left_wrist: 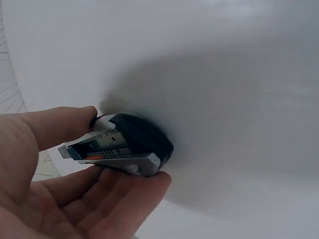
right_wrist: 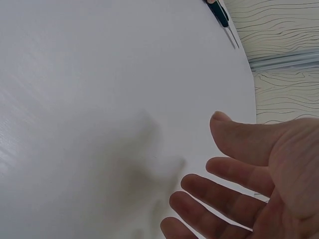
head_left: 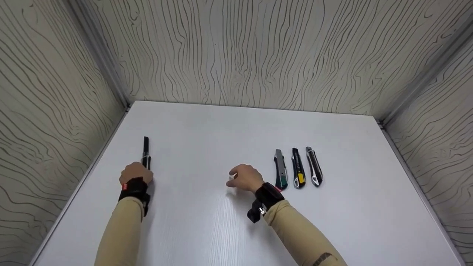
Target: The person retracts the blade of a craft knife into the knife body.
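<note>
At the left of the table my left hand (head_left: 136, 173) grips a dark utility knife (head_left: 146, 147), its black front end pointing to the far side. In the left wrist view the thumb and fingers pinch the knife (left_wrist: 134, 144) by its sides, and its silver and black butt end faces the camera. Near the table's middle my right hand (head_left: 245, 177) hovers with relaxed, parted fingers and holds nothing. The right wrist view shows this right hand (right_wrist: 244, 184) over bare white surface, casting a shadow.
Right of the right hand, three utility knives lie side by side: a grey and green one (head_left: 281, 170), a black and yellow one (head_left: 298, 168) and a silver and dark one (head_left: 314, 166). Wood-patterned walls (head_left: 236, 55) enclose the white table (head_left: 207, 133) at the back and sides.
</note>
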